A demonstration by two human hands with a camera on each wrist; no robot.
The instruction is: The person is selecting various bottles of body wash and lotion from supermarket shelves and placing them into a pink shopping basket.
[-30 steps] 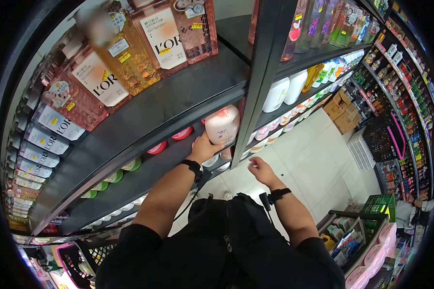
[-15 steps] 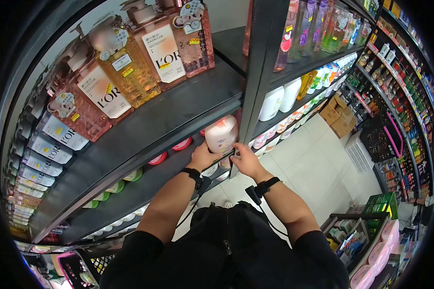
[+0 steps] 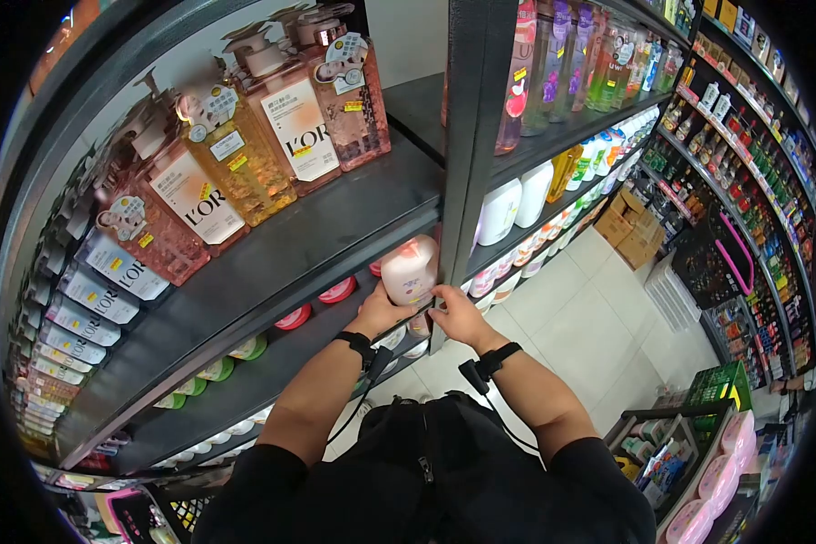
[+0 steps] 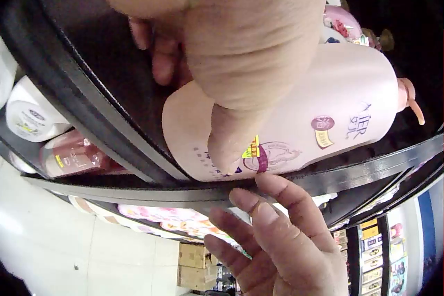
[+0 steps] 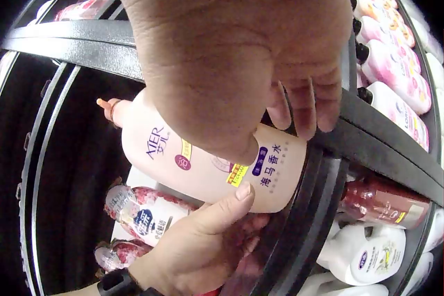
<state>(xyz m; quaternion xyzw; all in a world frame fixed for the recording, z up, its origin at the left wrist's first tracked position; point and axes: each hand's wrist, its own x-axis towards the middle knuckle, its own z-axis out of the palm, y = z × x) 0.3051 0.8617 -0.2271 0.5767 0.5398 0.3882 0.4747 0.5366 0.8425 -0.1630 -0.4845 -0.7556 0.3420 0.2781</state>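
A pale pink pump bottle with purple lettering and a yellow price sticker stands at the front edge of a dark shelf, beside an upright post. My left hand grips its lower side, thumb across the front and fingers round the side, as the right wrist view shows. Opposite, my right hand is at the bottle's lower right, its fingers loosely extended. One right fingertip reaches the bottle's edge by the shelf lip. The salmon pump head shows in the left wrist view.
Large pump bottles line the shelf above, left of the black post. White bottles fill the shelves to its right. Red-lidded jars sit left of my left hand. Cardboard boxes and a black basket are on the right.
My right hand has come in from the right, from apart to the bottle's lower edge. The left hand keeps its grip. Shelves sit lower in the head view as the camera shifted.
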